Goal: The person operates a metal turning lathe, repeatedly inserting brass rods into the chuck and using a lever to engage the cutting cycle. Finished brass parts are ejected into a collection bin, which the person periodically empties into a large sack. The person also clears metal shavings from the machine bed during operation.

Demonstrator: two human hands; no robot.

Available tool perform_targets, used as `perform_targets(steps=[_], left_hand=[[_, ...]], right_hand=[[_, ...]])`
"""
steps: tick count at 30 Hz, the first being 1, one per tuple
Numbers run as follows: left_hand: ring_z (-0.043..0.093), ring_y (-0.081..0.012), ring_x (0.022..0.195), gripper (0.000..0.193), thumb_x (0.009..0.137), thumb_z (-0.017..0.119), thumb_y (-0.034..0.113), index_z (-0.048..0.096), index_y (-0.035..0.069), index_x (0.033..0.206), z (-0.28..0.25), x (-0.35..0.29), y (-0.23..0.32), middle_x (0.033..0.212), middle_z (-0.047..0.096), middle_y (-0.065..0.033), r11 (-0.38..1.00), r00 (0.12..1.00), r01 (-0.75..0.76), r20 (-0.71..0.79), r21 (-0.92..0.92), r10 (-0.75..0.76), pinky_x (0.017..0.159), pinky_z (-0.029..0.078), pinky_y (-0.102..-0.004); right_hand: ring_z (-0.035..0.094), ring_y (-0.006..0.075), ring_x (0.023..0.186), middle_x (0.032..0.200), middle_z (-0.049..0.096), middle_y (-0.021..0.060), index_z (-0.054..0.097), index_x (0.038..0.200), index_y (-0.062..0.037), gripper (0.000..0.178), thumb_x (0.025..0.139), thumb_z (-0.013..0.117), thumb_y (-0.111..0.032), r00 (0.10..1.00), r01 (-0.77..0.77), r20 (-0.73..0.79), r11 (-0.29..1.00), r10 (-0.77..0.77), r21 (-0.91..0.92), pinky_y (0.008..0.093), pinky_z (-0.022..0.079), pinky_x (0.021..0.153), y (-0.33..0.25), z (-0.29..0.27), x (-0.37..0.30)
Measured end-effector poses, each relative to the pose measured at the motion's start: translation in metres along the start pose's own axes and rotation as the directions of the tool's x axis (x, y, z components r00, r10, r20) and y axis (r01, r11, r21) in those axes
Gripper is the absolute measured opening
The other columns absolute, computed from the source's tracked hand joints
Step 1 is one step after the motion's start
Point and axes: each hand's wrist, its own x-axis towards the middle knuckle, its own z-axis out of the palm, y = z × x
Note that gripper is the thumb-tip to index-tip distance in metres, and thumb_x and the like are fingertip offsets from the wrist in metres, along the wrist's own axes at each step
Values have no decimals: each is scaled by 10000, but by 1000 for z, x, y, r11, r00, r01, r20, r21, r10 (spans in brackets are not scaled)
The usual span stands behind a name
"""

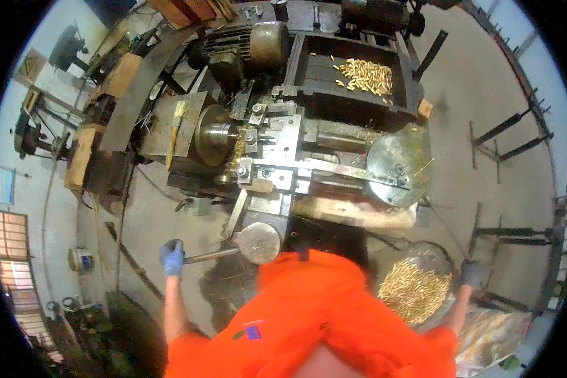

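Observation:
My left hand (171,258), in a blue glove, is closed around the outer end of a metal lever (211,255). That lever runs to a round metal hub (260,243) at the front of a small lathe. Far out to the right, my right hand (471,274), in a dark glove, grips the end of a thin long lever (446,227) that slopes up to a large round disc (395,169). Between the two stands the tool slide (277,148) with its bolted cutting tools. The chuck (215,135) faces it from the left.
Small brass-coloured pieces fill a round basin (416,290) near my right arm. More lie in a dark metal tray (349,75) behind the lathe. A brush (175,135) rests on the headstock (192,120). An electric motor (249,50) sits behind; metal stands (507,234) are at right.

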Motion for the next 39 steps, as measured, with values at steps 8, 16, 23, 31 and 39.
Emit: perform_targets(steps=[8, 16, 23, 31, 39], left_hand=[[618, -279, 665, 200, 756, 601, 248, 667, 93, 863, 41, 3, 41, 771, 639, -147, 851, 894, -445, 186, 277, 407, 642, 480, -360], [625, -282, 714, 189, 736, 632, 255, 676, 106, 844, 36, 7, 47, 767, 644, -132, 851, 922, -378, 68, 366, 380, 681, 491, -367], [623, -284, 731, 203, 744, 625, 266, 672, 111, 867, 34, 6, 49, 792, 647, -125, 856, 916, -395, 76, 335, 393, 697, 486, -375], [627, -281, 735, 199, 751, 614, 256, 671, 110, 873, 30, 1, 60, 784, 645, -132, 886, 939, -343, 106, 312, 327, 690, 483, -365], [627, -284, 729, 223, 751, 610, 262, 670, 97, 889, 31, -1, 52, 786, 646, -137, 880, 926, -372, 58, 296, 372, 697, 485, -365]], right_hand=[[634, 288, 670, 777, 655, 122, 681, 794, -104, 418, 779, 508, -484, 997, -41, 46, 966, 54, -254, 400, 484, 566, 13, -2, 11], [614, 320, 871, 943, 625, 191, 656, 836, -30, 392, 776, 524, -394, 974, -111, 192, 992, 122, -68, 428, 483, 717, -37, -49, -4], [635, 356, 725, 765, 637, 209, 667, 762, -23, 570, 662, 608, -581, 991, -107, 76, 991, 114, -81, 430, 495, 583, -35, -50, -10], [628, 376, 735, 772, 624, 237, 666, 767, -8, 595, 640, 616, -587, 987, -142, 82, 990, 141, 5, 443, 495, 594, -17, -25, -4], [605, 377, 865, 923, 621, 222, 641, 899, -3, 552, 742, 541, -524, 944, -170, 284, 985, 170, -25, 437, 491, 723, -48, -76, -19]])
